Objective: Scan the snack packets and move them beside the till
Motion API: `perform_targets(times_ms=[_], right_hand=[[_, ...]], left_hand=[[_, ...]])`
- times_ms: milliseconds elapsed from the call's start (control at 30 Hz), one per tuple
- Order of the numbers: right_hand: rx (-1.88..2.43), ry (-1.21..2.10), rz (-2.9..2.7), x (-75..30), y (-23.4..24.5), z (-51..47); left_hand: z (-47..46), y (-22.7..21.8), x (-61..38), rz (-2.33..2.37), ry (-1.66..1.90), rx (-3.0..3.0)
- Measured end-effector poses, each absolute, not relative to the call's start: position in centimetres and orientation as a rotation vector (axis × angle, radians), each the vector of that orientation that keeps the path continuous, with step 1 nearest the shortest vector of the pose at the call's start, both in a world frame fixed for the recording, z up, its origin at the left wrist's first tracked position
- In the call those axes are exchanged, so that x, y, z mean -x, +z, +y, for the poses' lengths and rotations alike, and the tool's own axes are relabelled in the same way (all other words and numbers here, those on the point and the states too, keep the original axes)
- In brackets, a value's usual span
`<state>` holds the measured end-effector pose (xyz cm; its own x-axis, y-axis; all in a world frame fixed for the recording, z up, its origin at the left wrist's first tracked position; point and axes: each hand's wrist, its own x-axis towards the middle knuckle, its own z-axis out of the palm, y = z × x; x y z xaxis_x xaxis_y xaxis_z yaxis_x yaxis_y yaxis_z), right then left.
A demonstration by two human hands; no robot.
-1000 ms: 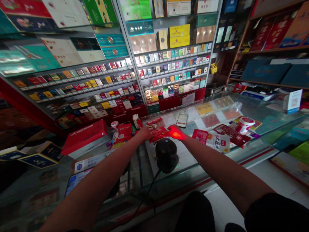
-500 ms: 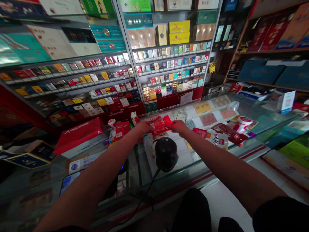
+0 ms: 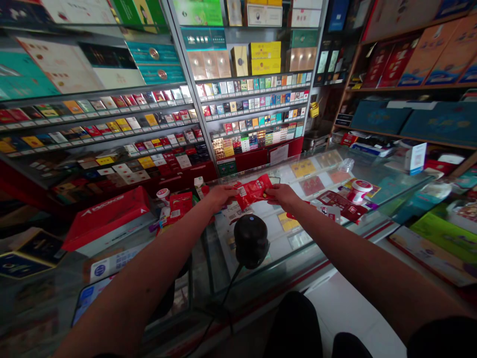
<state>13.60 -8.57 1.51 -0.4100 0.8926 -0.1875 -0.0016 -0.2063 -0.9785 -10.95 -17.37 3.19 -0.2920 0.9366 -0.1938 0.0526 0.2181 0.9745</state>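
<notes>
A red snack packet [image 3: 254, 191] is stretched between my two hands above the glass counter [image 3: 298, 248]. My left hand [image 3: 222, 195] is closed on its left end. Fingers of my right hand [image 3: 280, 194] pinch its right end. Under the packet lies a pale packet with dark print [image 3: 237, 213], partly covered. Just in front of my hands stands a black rounded device [image 3: 251, 241] with a cable. Another red packet [image 3: 180, 206] rests left of my left hand, beside a small tub [image 3: 163, 195].
At the left is a red and white shoe box [image 3: 112, 219], with a phone [image 3: 87, 298] nearer me. Right on the counter are a white and pink tub [image 3: 359, 191] and a dark red packet [image 3: 341, 204]. Shelves of cigarette packs [image 3: 257, 104] rise behind.
The red packet is now held flatter and spread wider, with more of its printed face showing. The whole view has shifted slightly, moving the counter and shelves leftward in the picture.
</notes>
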Motion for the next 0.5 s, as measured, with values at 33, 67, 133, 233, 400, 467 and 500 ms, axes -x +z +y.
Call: perform_targets(times_ms=[33,67,133,233,400,467,500], right_hand=[[1.099,1.663,-1.410,-14.0,1.5,-8.8],[1.108,1.620,-1.454,-14.3,1.5,-9.1],[1.123,1.523,-1.532,-14.9,1.5,-9.5],[1.138,1.447,-1.547,-15.3,1.3,-9.2],[1.174,1.367,-1.491,-15.6,0.8,-7.6],[1.200,1.275,-1.518,-16.0,0.8,-7.2],[1.205,1.234,-1.536,-16.3,0.9,-7.2]], left_hand=[[-17.3,3.2,10.8,1.551,1.223,-0.944],[-17.3,3.3,10.6,1.533,1.233,-0.928],[-17.2,3.7,10.2,1.515,1.257,-0.888],[-17.1,4.4,9.3,1.522,1.290,-0.831],[-16.7,4.5,8.4,1.506,1.261,-0.844],[-16.4,4.2,8.3,1.488,1.267,-0.873],[-16.3,4.0,8.3,1.487,1.274,-0.888]])
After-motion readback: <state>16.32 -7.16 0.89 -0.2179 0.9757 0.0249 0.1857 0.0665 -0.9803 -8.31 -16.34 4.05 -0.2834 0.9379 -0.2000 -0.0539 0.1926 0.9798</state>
